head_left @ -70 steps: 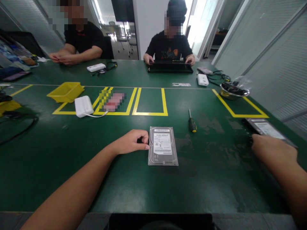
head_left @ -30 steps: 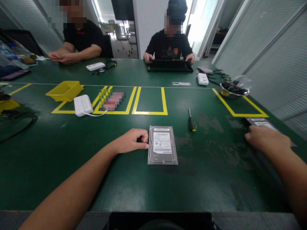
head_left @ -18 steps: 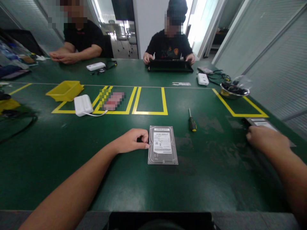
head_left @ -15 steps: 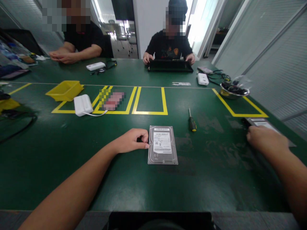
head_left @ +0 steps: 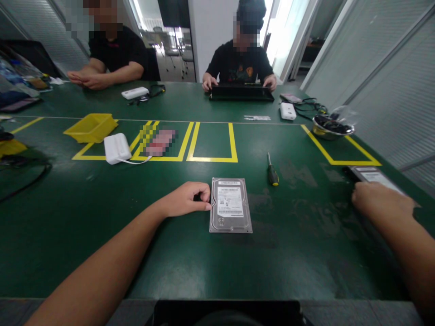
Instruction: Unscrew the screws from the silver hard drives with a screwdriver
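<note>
A silver hard drive [head_left: 230,203] with a white label lies flat on the green table in front of me. My left hand [head_left: 192,198] is at its left edge, the fingers curled and the thumb and fingertips against the side. Far to the right, my right hand [head_left: 382,201] is closed at the near edge of a second hard drive [head_left: 372,174]. My hand hides much of that drive, and its fingertips are out of sight. Between the two drives, nearer the first, lies a screwdriver [head_left: 272,174] with a dark handle and a yellow end.
Yellow tape outlines [head_left: 212,159] mark the table. Beyond are a yellow bin [head_left: 91,129], a white power bank [head_left: 116,148] with a cable, and a metal bowl [head_left: 331,132] of dark items. Across the table sit two people, one with hands on a black panel [head_left: 241,93].
My right hand and wrist have shifted slightly to the right at the second hard drive. My left hand, the first drive and the screwdriver stay put.
</note>
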Tool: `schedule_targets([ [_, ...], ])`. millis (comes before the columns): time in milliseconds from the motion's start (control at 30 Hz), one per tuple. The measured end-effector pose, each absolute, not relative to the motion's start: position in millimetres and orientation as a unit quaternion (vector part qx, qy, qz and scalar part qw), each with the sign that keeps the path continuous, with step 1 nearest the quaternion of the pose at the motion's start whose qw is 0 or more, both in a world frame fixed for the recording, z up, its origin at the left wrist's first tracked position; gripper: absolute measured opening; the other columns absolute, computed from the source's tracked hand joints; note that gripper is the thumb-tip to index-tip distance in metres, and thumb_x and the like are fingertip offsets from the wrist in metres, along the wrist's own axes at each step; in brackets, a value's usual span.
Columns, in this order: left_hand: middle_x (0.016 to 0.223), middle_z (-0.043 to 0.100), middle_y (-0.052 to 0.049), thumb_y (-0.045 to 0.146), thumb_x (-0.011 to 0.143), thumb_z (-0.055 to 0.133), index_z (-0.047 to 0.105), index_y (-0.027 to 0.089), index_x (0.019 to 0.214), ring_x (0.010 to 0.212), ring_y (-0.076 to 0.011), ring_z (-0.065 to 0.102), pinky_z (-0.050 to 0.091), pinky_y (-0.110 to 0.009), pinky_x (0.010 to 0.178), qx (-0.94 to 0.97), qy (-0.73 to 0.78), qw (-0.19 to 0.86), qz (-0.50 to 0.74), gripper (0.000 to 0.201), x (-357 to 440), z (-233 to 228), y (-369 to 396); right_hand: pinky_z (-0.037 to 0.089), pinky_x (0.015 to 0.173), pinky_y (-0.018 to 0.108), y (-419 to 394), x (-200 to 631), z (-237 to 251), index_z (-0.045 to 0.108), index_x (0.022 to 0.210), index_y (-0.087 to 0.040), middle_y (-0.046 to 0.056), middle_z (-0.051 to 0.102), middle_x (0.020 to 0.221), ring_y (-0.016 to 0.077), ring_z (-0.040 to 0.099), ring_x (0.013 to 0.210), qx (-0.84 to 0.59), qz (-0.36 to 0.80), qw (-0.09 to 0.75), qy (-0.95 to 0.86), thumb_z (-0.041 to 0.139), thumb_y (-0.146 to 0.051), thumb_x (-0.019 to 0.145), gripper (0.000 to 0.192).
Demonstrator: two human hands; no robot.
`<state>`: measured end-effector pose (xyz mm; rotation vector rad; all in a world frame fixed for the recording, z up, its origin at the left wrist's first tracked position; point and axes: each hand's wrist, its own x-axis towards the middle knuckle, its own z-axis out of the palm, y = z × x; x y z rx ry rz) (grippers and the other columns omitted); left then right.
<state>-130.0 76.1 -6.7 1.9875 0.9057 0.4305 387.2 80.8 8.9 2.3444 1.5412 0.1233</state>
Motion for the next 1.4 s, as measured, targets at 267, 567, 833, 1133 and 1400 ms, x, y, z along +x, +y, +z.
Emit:
schedule_targets([
  [267,0.075,0.052,0.003,0.034,0.083,0.069,0.051,0.016,0.074,0.070,-0.0115,0.047,0.036,-0.024,0.065,0.800,0.368,0.442,0.172,0.027,-128,-6,75,0.051,0.081,0.049,82,383,9,0.068,0.109,-0.012,0.022,0.062,0.127,0.0377,0.061,0.111,0.842,0.028,0.194,0.502,0.036,-0.027,0.089,0.040],
  [567,0.076,0.053,0.002,0.035,0.084,0.068,0.052,0.016,0.075,0.071,-0.0115,0.047,0.035,-0.024,0.065,0.803,0.368,0.438,0.167,0.027,-130,-7,76,0.048,0.083,0.050,78,377,10,0.063,0.121,-0.009,0.022,0.058,0.131,0.0378,0.059,0.114,0.852,0.036,0.187,0.488,0.026,-0.025,0.094,0.048],
  [833,0.076,0.053,0.003,0.035,0.084,0.068,0.052,0.016,0.076,0.071,-0.0117,0.048,0.036,-0.024,0.066,0.803,0.367,0.438,0.167,0.027,-129,-8,76,0.044,0.073,0.044,82,356,34,0.055,0.128,-0.005,0.029,0.053,0.131,0.0376,0.058,0.114,0.833,0.074,0.158,0.525,0.021,-0.022,0.097,0.048],
  [1133,0.075,0.053,0.003,0.034,0.084,0.069,0.052,0.016,0.075,0.070,-0.0115,0.048,0.036,-0.024,0.065,0.801,0.367,0.441,0.171,0.026,-131,-7,75,0.035,0.061,0.034,68,292,21,0.056,0.103,-0.012,0.017,0.059,0.106,0.0261,0.064,0.093,0.719,0.122,0.153,0.667,0.027,-0.023,0.101,0.031],
  [1400,0.075,0.053,0.003,0.034,0.084,0.069,0.052,0.016,0.076,0.071,-0.0116,0.049,0.036,-0.024,0.066,0.803,0.365,0.436,0.176,0.025,-134,-12,75,0.037,0.061,0.032,62,288,1,0.054,0.095,-0.015,0.012,0.059,0.095,0.0253,0.064,0.088,0.697,0.107,0.157,0.692,0.030,-0.024,0.101,0.027],
])
